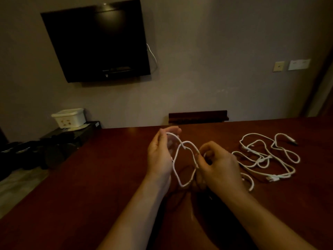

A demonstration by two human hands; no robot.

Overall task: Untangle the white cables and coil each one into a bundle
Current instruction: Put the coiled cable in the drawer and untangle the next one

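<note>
Item: held cable (180, 159), lifted above the table (90, 177) between both hands, hanging in loose loops. Right hand (219, 165): fingers curled, pinching one strand. Left hand (160, 152): fingers bent round the other end near the tips. Step, as judged: coiling the first cable; next calls for laying another loop. Beyond, right: tangled cables (266, 156) lying on the table, untouched.

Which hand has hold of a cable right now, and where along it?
Both hold the same white cable: the left hand at the upper end of its loops, the right hand pinching the loop's right side. The tangled cables lie untouched.
</note>
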